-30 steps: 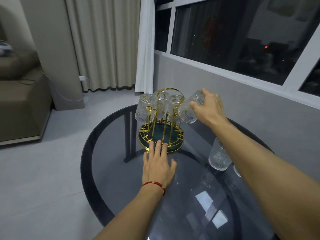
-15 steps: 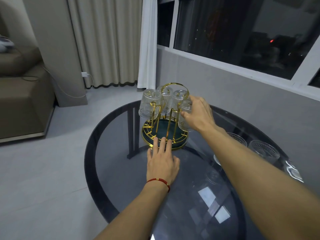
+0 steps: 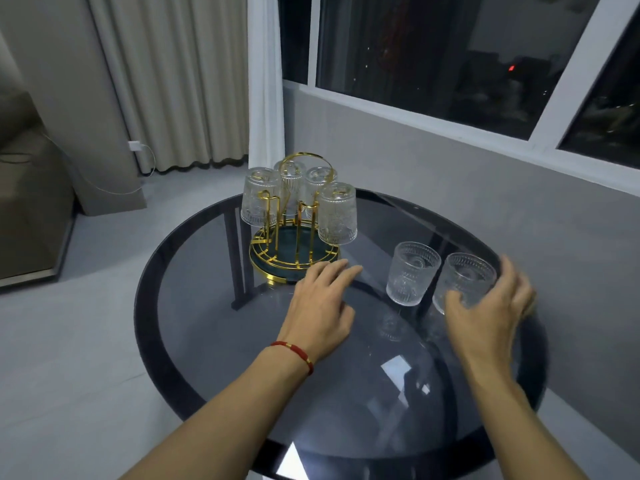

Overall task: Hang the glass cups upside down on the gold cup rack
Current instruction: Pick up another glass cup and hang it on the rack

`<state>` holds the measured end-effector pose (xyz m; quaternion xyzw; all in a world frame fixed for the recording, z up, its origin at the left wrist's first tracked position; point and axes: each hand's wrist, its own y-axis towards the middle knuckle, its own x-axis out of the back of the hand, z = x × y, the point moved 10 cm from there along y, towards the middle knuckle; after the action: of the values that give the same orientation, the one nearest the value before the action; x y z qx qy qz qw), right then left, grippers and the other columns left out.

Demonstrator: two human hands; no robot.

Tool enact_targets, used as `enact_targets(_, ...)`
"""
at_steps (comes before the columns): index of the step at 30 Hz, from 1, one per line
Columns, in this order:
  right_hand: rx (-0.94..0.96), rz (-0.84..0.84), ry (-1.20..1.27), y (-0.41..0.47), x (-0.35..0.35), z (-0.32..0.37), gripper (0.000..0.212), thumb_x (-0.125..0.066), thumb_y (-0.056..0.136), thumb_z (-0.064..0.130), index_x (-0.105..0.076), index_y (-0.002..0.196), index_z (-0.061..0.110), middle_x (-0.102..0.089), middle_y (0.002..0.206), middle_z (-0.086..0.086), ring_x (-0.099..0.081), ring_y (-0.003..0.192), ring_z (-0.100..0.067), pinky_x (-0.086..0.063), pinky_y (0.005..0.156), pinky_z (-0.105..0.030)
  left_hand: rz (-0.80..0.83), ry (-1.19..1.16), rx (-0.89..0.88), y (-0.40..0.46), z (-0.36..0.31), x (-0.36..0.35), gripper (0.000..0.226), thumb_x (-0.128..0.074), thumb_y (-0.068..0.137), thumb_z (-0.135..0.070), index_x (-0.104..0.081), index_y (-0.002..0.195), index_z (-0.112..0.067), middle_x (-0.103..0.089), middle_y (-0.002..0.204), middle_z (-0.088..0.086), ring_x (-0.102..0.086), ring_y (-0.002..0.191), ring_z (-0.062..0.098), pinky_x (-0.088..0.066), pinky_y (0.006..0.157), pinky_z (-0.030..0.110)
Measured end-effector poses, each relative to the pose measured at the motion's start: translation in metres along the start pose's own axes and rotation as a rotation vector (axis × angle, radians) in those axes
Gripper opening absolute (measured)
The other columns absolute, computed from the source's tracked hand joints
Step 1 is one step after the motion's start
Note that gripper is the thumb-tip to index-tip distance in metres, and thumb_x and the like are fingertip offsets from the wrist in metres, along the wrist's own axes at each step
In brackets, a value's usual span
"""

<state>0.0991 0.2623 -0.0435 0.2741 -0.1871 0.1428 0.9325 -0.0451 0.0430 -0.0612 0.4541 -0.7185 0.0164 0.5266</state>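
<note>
The gold cup rack (image 3: 269, 276) stands on the far side of a round dark glass table (image 3: 214, 341). Several ribbed glass cups hang upside down on it; the nearest one (image 3: 337, 216) is at the front right and another (image 3: 258, 199) at the left. Two more glass cups stand upright on the table to the right of the rack, one in the middle (image 3: 412, 271) and one further right (image 3: 464, 278). My right hand (image 3: 491, 317) curls around the further cup with thumb and fingers apart; it is blurred and contact is unclear. My left hand (image 3: 320, 306) lies flat, fingertips by the rack's base.
The table's right edge runs close to a grey wall (image 3: 485, 188) under a dark window. A white curtain (image 3: 265, 81) hangs behind the rack. A sofa (image 3: 27, 202) stands at the far left, with open floor between it and the table.
My right hand has let go of the cup now hanging at the rack's front right and has swung right and down to the upright cup. My left hand has shifted slightly right.
</note>
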Motion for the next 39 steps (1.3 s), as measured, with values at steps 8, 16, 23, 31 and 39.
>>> enact_targets(8, -0.315, 0.313, 0.05, 0.009, -0.044, -0.068, 0.114, -0.08, 0.091, 0.028, 0.003, 0.169, 0.015, -0.028, 0.172, -0.021, -0.025, 0.158, -0.045, -0.033, 0.121, -0.059, 0.025, -0.102, 0.008, -0.012, -0.039, -0.001, 0.064, -0.058, 0.087, -0.012, -0.045, 0.149, -0.021, -0.05, 0.148, 0.0, -0.035, 0.138, 0.02, -0.037, 0.114, 0.042)
enact_targets(16, -0.293, 0.241, -0.023, 0.02, -0.043, -0.083, 0.08, -0.089, 0.079, 0.038, -0.049, 0.14, 0.006, -0.056, 0.147, -0.021, -0.045, 0.14, -0.045, -0.042, 0.111, -0.054, 0.069, -0.177, 0.086, -0.02, -0.046, -0.019, 0.062, -0.059, 0.089, -0.013, -0.045, 0.149, -0.02, -0.053, 0.145, 0.0, -0.038, 0.135, 0.017, -0.026, 0.111, 0.02)
enact_targets(23, -0.265, 0.197, -0.019, 0.015, -0.021, -0.079, 0.076, -0.093, 0.068, 0.044, -0.052, 0.124, 0.014, -0.068, 0.126, -0.016, -0.063, 0.105, -0.033, -0.055, 0.086, -0.045, 0.067, -0.28, 0.168, -0.017, -0.035, -0.014, 0.059, -0.061, 0.09, -0.015, -0.046, 0.148, -0.021, -0.056, 0.143, 0.001, -0.045, 0.134, 0.019, -0.033, 0.107, 0.024)
enact_targets(31, 0.174, 0.234, 0.214, -0.015, 0.011, 0.009, 0.081, -0.098, 0.065, 0.037, -0.055, 0.134, 0.028, -0.065, 0.132, -0.002, -0.065, 0.117, -0.025, -0.06, 0.091, -0.046, 0.146, -0.692, 0.227, -0.017, -0.035, -0.005, 0.092, -0.074, 0.076, -0.058, -0.031, 0.154, -0.037, -0.053, 0.131, -0.014, -0.061, 0.115, 0.004, -0.054, 0.086, 0.02)
enact_targets(39, 0.144, 0.657, 0.41, -0.076, -0.071, 0.065, 0.079, -0.093, 0.067, 0.049, -0.058, 0.137, 0.048, -0.062, 0.139, 0.013, -0.065, 0.126, -0.008, -0.06, 0.098, -0.037, -0.15, -0.802, 0.315, -0.017, 0.005, 0.035, 0.086, -0.086, 0.067, -0.049, -0.05, 0.144, -0.033, -0.062, 0.132, -0.016, -0.059, 0.12, 0.0, -0.052, 0.104, 0.035)
